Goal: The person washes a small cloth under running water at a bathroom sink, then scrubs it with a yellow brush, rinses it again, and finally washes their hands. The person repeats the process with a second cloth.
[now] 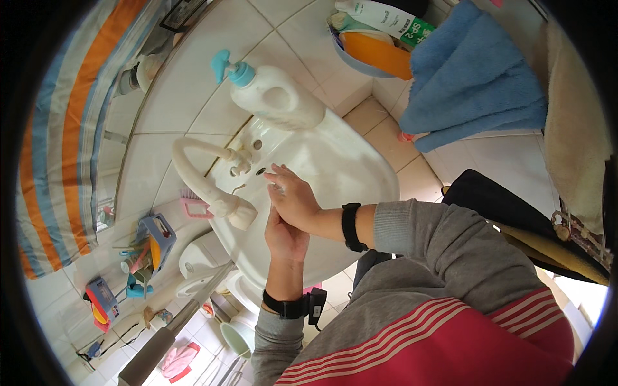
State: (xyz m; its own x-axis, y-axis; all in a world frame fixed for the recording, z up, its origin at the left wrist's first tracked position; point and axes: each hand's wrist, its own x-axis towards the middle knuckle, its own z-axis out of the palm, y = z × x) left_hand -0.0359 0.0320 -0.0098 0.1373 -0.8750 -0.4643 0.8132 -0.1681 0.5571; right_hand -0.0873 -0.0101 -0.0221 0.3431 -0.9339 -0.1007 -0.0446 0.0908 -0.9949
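Observation:
My right hand (295, 200) lies across my left hand (286, 239), palms touching, over the white washbasin (338, 159). The right fingers stretch towards the tap side; the left fingers are partly hidden under them. A little whitish, wet-looking matter shows between the hands, and no held object is visible. Beside them, the curved white tap (193, 169) ends in a thick spout head (240, 212); no running water can be made out. A white pump bottle (285, 99) with a light blue pump head stands on the basin's rim.
A pink brush (195, 205) is by the tap. Blue-grey wall holders (157, 236) and a grey-handled metal pole (183, 313) are at lower left. A blue towel (478, 82) hangs at upper right, near a bowl (362, 67) of items. A striped cloth (72, 144) is at far left.

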